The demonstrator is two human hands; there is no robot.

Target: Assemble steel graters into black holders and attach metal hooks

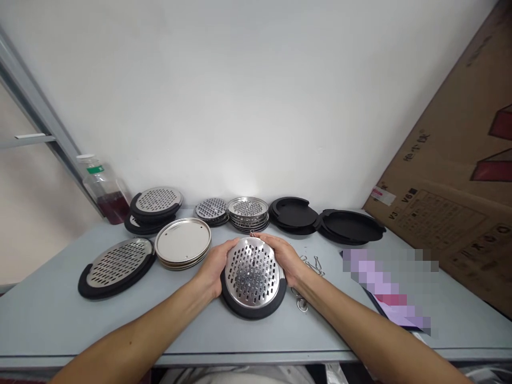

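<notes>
Bare forearms (152, 330) reach over the table (188, 325); left hand (217, 263) and right hand (285, 257) grasp opposite sides of a perforated metal disc (253, 274) in a black rim (254, 312), near the front edge. Uneven pressure could unseat the disc, sharp holes might scratch fingers, and a sweeping forearm could scatter the metal rings (303, 309).

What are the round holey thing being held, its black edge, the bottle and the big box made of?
The holey disc looks like shiny metal, maybe steel: it gleams. Its black edge seems matte plastic or rubber, barely shining. The bottle looks like smooth clear plastic, or perhaps glass: dark red liquid shows through. The big box looks like dull cardboard: brown, flat-sided and printed.
</notes>
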